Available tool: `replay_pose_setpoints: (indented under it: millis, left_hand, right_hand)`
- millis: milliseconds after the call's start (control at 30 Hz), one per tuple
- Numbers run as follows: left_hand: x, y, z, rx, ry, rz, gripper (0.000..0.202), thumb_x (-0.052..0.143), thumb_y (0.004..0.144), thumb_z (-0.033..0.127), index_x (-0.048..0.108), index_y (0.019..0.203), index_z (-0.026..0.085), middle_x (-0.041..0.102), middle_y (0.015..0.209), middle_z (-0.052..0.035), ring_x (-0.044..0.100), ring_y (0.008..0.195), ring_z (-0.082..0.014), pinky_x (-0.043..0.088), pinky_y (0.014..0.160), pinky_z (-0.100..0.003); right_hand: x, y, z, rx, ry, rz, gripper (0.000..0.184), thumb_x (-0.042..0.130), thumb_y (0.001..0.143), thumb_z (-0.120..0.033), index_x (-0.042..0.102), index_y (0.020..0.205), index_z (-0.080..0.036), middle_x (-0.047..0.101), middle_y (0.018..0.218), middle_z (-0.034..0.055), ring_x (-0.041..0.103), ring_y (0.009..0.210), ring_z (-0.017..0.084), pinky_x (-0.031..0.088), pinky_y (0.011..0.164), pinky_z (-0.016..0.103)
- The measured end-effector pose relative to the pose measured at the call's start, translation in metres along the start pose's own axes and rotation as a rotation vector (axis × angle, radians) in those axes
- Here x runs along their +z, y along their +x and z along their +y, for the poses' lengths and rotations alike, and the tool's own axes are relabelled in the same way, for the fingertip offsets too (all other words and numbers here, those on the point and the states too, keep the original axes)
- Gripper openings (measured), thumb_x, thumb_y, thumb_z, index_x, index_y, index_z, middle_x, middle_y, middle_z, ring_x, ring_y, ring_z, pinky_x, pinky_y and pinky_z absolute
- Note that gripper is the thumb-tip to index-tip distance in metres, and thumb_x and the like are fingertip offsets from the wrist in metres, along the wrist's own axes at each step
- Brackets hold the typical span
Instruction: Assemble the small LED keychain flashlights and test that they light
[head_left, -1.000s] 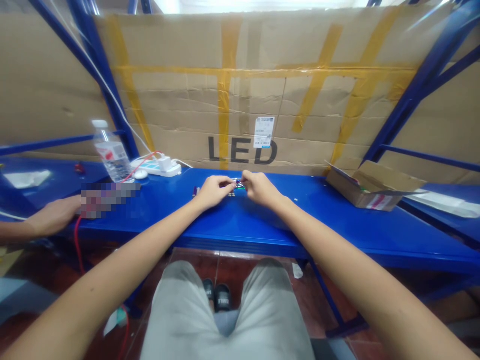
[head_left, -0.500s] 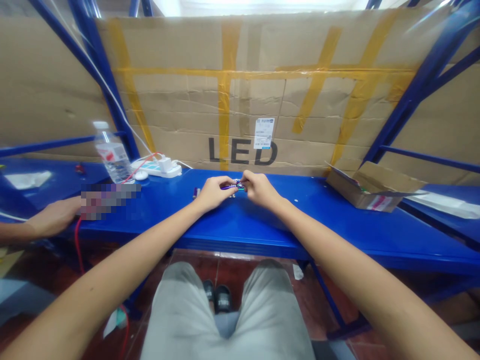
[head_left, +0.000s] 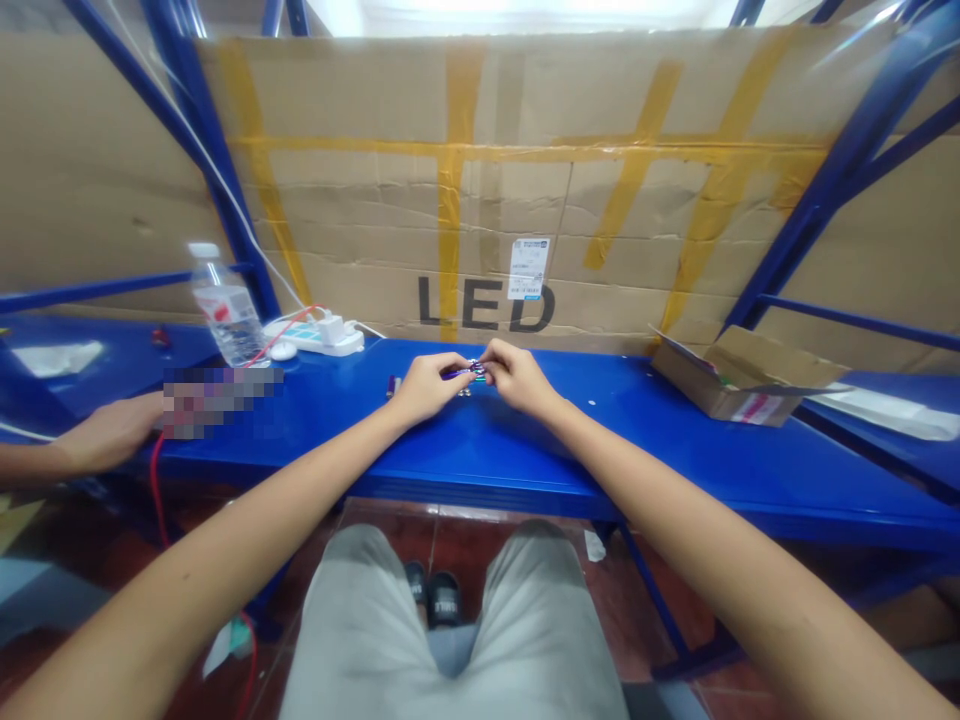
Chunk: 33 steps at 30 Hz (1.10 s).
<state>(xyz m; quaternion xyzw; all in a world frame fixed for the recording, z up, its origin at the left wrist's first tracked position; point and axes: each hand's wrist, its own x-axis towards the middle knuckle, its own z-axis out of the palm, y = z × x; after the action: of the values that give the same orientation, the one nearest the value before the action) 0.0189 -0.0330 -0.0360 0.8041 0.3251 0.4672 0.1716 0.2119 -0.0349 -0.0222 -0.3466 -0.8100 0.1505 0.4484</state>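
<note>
My left hand [head_left: 429, 386] rests over the blue tabletop [head_left: 480, 440], its thumb and fingers closed on a small purple, shiny piece [head_left: 459, 375]. Close against it on the right, my right hand [head_left: 516, 374] pinches at the same spot, where small metallic and teal bits show between the fingertips. The fingers cover most of what lies there, so its kind is unclear. Just left of my left hand, a small purple-and-white item [head_left: 393, 386] is on the table. Tiny shiny bits [head_left: 465, 392] lie below my fingertips.
An open cardboard box [head_left: 750, 385] stands at the right. On the left are a water bottle [head_left: 227, 310], a white power strip [head_left: 330, 340] with cables, and another person's hand [head_left: 112, 430] beside a blurred-out patch. A large cardboard sheet [head_left: 360, 210] marked LED backs the table.
Both hands stay in nearly the same place. The right fingertips have shifted very slightly at the small piece; everything else looks unmoved.
</note>
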Motion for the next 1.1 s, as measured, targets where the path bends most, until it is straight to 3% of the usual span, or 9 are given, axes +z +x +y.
replay_pose_setpoints:
  millis: [300,533,633,800,967,1100]
  left_hand:
    - [0.0,0.0,-0.001,0.003,0.009,0.013,0.02,0.065,0.086,0.034,0.075,0.09,0.017,0.077,0.092,-0.0046,0.069,0.086,-0.0208,0.051,0.083,-0.031]
    - [0.002,-0.001,-0.002,0.004,-0.007,0.014,0.021,0.067,0.084,0.034,0.076,0.092,0.017,0.077,0.096,-0.0059,0.07,0.088,-0.0219,0.053,0.086,-0.033]
    - [0.003,-0.001,-0.002,0.001,-0.009,0.009,0.022,0.068,0.084,0.035,0.076,0.091,0.016,0.077,0.095,-0.0063,0.07,0.087,-0.0222,0.053,0.085,-0.034]
    - [0.003,0.0,-0.003,-0.009,-0.028,-0.005,0.022,0.067,0.084,0.034,0.075,0.091,0.016,0.076,0.093,-0.0059,0.07,0.087,-0.0223,0.053,0.085,-0.034]
    - [0.003,0.0,-0.003,-0.038,-0.096,-0.019,0.021,0.067,0.083,0.033,0.074,0.09,0.015,0.076,0.093,-0.0069,0.07,0.09,-0.023,0.053,0.086,-0.035]
    - [0.003,0.0,-0.002,-0.048,-0.144,-0.023,0.022,0.068,0.082,0.035,0.073,0.089,0.014,0.075,0.092,-0.0075,0.069,0.09,-0.0232,0.053,0.084,-0.034]
  right_hand:
    - [-0.004,0.001,0.006,-0.03,-0.001,-0.079,0.01,0.044,0.09,-0.018,0.054,0.092,-0.019,0.057,0.067,-0.0022,0.055,0.064,0.014,0.042,0.067,0.027]
    - [-0.011,0.001,0.009,-0.207,-0.306,-0.166,0.015,0.05,0.09,-0.014,0.062,0.099,-0.015,0.07,0.098,0.0113,0.062,0.088,0.02,0.044,0.078,0.029]
    - [-0.01,0.001,0.008,-0.196,-0.363,-0.207,0.017,0.046,0.094,-0.014,0.063,0.096,-0.015,0.07,0.1,0.013,0.063,0.091,0.021,0.045,0.081,0.03]
    - [-0.006,-0.002,0.006,-0.176,-0.339,-0.22,0.019,0.043,0.096,-0.013,0.055,0.11,-0.015,0.068,0.104,0.0132,0.062,0.093,0.021,0.046,0.08,0.031]
    - [-0.006,-0.004,0.006,-0.214,-0.427,-0.263,0.013,0.046,0.094,-0.014,0.053,0.105,-0.016,0.065,0.099,0.0114,0.06,0.086,0.02,0.046,0.075,0.03]
    - [-0.007,-0.002,0.007,-0.292,-0.56,-0.225,0.014,0.043,0.095,-0.012,0.056,0.098,-0.016,0.066,0.097,0.013,0.059,0.086,0.022,0.045,0.078,0.032]
